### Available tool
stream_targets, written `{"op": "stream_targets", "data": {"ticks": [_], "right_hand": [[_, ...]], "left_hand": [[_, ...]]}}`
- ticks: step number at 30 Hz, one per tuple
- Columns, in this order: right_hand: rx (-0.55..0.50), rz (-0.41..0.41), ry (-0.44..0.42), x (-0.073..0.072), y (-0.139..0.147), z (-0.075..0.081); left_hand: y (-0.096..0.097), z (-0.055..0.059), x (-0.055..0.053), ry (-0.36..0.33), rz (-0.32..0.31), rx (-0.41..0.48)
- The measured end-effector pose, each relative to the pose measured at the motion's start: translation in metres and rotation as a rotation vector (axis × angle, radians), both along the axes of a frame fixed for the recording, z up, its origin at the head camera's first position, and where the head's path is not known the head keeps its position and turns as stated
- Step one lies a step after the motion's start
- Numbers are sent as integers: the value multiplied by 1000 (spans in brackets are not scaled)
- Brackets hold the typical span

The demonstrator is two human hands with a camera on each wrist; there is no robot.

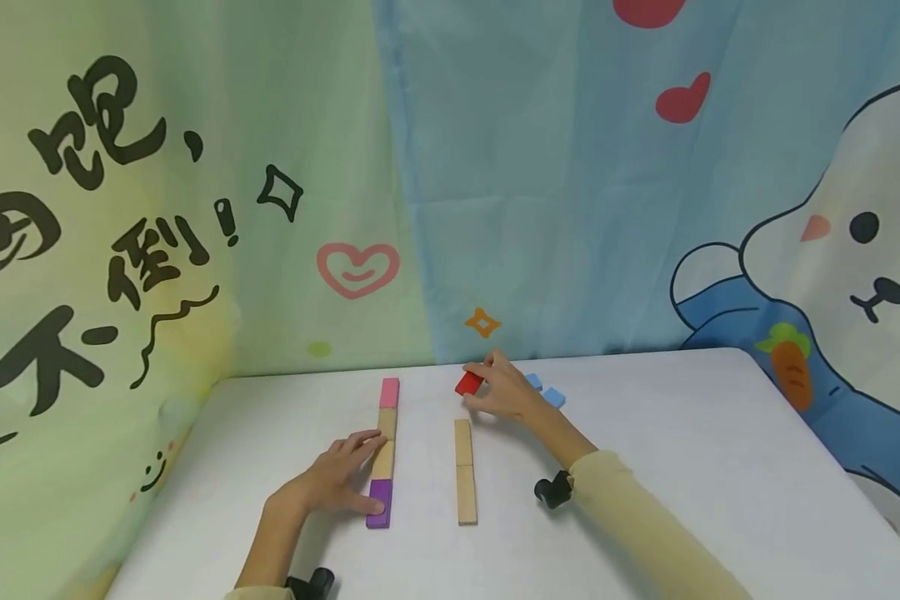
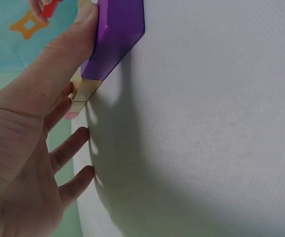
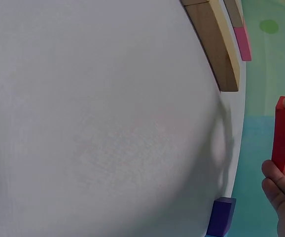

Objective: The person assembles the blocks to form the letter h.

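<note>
My right hand (image 1: 501,390) pinches a red block (image 1: 468,383) above the far part of the table; in the right wrist view the red block (image 3: 282,133) is between thumb and fingertips. My left hand (image 1: 337,477) rests along the left row of blocks. Its thumb touches the purple block (image 1: 379,510) at the near end, and its fingertips lie by the plain wooden blocks (image 1: 383,458) in the middle. A pink block (image 1: 390,392) ends that row at the far side. Nearer my right hand lies a second row of two plain wooden blocks (image 1: 465,492), end to end.
Two light blue blocks (image 1: 553,397) lie behind my right hand, partly covered by it. A dark blue block (image 3: 221,217) shows low in the right wrist view. The white table (image 1: 682,467) ends at a printed curtain (image 1: 510,208).
</note>
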State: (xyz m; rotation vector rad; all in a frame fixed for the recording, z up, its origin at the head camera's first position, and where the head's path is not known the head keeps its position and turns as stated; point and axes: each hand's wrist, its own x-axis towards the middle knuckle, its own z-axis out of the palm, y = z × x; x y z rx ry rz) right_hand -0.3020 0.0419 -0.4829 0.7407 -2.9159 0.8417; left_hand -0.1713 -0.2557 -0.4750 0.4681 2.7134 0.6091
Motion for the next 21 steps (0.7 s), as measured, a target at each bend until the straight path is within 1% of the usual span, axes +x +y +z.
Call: {"op": "stream_targets", "data": {"ticks": [3,7,10,13,18,21], "right_hand": [[-18,-3,-24,-1,-3,0],[8,-14,-34,0,-6,-1],[36,-7,-20,2,-7,-2],[39,-9,0,3,-8,-3],[48,-25,15,3,-5,-4],[46,-20,14,3,-4,-4]], "left_hand": [[-1,0,1,-2,10,0],[-2,-3,2,-4,16,0],[-4,-5,3,-3,18,-12],[-4,-6,2,-4,19,-17],[-3,-5,1,6,11,-14],[-2,-4,1,-4,12,-13]]}}
